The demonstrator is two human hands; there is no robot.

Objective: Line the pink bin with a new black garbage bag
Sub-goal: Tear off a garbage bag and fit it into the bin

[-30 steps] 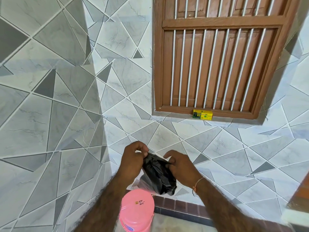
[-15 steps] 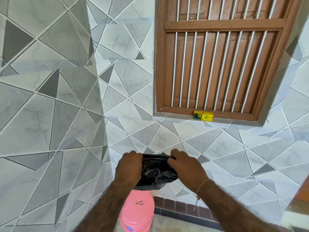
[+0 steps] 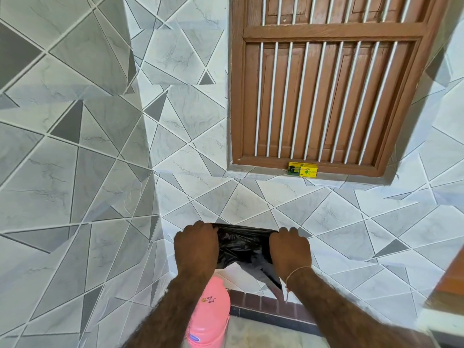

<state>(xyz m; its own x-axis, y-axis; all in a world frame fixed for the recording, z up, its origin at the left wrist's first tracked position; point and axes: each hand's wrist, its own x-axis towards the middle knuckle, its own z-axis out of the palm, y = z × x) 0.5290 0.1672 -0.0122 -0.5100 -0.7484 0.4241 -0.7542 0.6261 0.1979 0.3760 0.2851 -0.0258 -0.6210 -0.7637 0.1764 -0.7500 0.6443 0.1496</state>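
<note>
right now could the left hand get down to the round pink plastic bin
Probably yes: the left hand sits right above the pink plastic bin with nothing between, but it is gripping the crumpled black garbage bag.

Crumpled black garbage bag stretched above the upright pink bin.

home corner | grey tiled wall | barred wooden window
</note>
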